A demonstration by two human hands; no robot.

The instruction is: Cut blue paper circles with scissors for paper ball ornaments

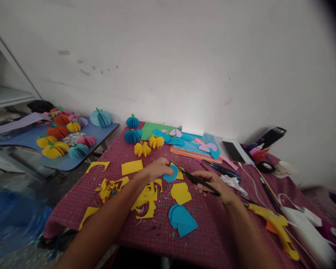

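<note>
Head view: hours are counted around the blue paper circle (171, 175), with 12 o'clock away from the person; it lies between the two hands, above the plaid-covered tabletop (212, 231).
Left hand (160, 169): reaches in from about 9 o'clock, fingers pinching the circle over a yellow paper piece (180, 175), probably so the layers do not slip.
Right hand (212, 184): at about 3 o'clock, fingers curled around the handles of the black scissors (196, 180), a grip that seems meant to steer the blades along the edge.
Scissors' long axis: slants across the paper's edge, tips toward 10 o'clock, handles toward 4; the gap between the blades is too small to judge.
Circle's axis: round, so no long axis; its flat face is turned up toward the camera.
Yellow rounded pieces (180, 193): just beside, at 5 o'clock, overlapping, perhaps set apart from scraps.
Blue cut pieces (182, 219): beyond these, between 5 and 6, loosely stacked.
Yellow offcuts (148, 209): heaped between 7 and 8.
Yellow glue gun (280, 228): well apart at 4, likely parked clear of the cutting.
</note>
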